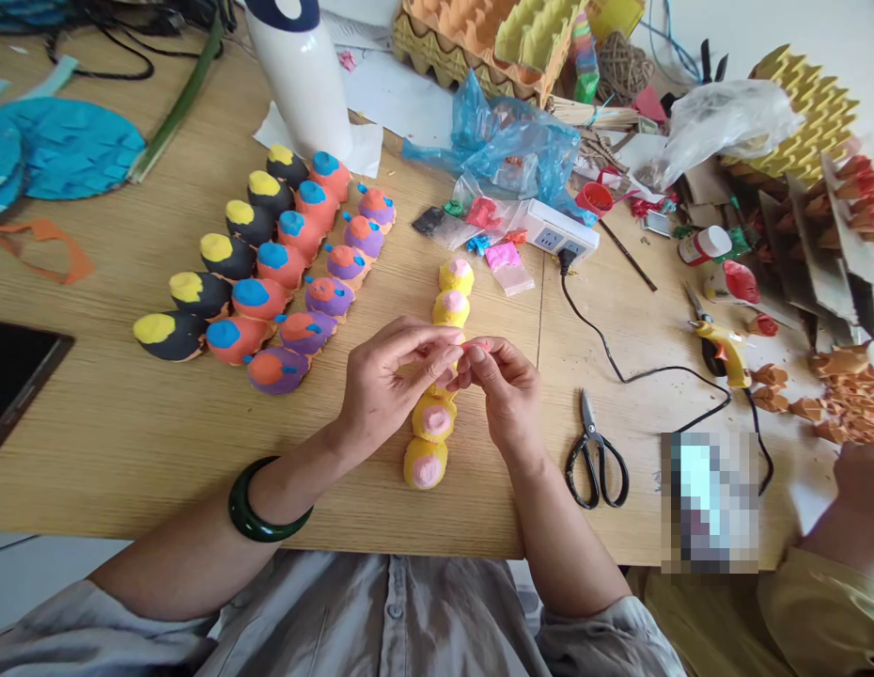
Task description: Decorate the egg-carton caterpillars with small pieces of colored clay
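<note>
My left hand (395, 376) and my right hand (504, 390) meet above a row of yellow egg-carton cups with pink tops (437, 376). Between the fingertips of both hands is a small pink lump of clay (472, 348). Both hands are closed in a pinch on it. My left wrist wears a dark green bangle (257, 508). The hands hide the middle cups of the yellow row.
Three rows of painted cups (268, 268) lie to the left. Black scissors (596, 456) lie right of my hands, beside a glue gun (723, 348) and its cable. A power strip (560, 230), clay packets, egg cartons and a white bottle (300, 70) sit behind. Another person's hand (860, 489) is at the right.
</note>
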A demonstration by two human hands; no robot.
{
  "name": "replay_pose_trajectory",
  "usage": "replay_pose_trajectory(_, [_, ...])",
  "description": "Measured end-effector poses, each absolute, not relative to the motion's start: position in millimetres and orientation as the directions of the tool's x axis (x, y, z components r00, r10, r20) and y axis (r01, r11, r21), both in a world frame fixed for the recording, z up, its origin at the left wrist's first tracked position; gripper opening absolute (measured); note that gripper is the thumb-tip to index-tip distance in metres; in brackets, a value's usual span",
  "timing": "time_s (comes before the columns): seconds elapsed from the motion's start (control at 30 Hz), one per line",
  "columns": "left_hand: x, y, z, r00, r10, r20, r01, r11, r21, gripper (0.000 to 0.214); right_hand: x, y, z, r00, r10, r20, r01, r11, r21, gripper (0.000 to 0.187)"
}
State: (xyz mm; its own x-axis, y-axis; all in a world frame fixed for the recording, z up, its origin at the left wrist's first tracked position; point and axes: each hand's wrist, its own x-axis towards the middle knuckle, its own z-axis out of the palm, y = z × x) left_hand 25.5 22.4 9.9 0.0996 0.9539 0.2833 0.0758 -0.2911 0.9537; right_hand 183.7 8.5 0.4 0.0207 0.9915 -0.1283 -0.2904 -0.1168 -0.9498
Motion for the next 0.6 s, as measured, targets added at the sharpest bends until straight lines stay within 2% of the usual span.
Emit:
replay_pose_trajectory(0.1, [25.3,24.2,8.7,0.091,0.935,0.341,0.128,-0.351,0.928,0.012,182.5,7.8,1.0,-0.013,0.993,-0.116,-0.295,-0.115,-0.949,0.025])
replay_pose_trajectory(0.23, [24.0,26.1,8.7,0.106,0.910,0.400,0.189,-0.414,0.891,0.013,180.8,7.9,2.0,0.001,0.992,-0.124,-0.285,-0.118,-0.951,0.028])
replay_pose_trajectory(0.43, [24.2,23.9,9.8,0.088,0.946,0.311,0.132,-0.321,0.938,0.024,181.7,8.8,2.8,0.029,0.992,-0.120,-0.326,-0.104,-0.939,0.027])
replay_pose_trajectory(0.6, [24.4,24.0,6.4,0.098,0.954,0.284,0.106,-0.293,0.950,0.014,181.5,9.3,4.6,0.014,0.990,-0.142,-0.344,-0.128,-0.930,0.029])
